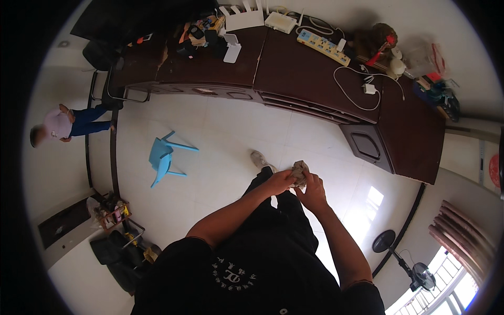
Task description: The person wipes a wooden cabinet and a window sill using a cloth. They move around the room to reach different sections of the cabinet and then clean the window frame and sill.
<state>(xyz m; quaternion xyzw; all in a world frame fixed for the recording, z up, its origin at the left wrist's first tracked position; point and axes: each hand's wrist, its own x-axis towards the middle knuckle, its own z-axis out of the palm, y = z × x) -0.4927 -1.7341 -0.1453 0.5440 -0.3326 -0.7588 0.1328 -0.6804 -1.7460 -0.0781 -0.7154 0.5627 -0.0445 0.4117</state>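
Observation:
A crumpled grey-brown cloth (300,174) is bunched up in front of my body, above the tiled floor. My left hand (282,182) grips its left side, with the thumb pressed into the folds. On the other side, my right hand (313,193) holds it between fingers and thumb. Part of the cloth is hidden behind my fingers. Beyond the hands runs a long dark brown wooden cabinet (311,84), its top apart from both hands.
A light blue plastic chair (160,154) stands on the floor to the left. On the cabinet lie a power strip (323,47), a white cable with a charger (369,89) and white routers (245,19). A standing fan (422,276) is at lower right. Another person (59,124) stands far left.

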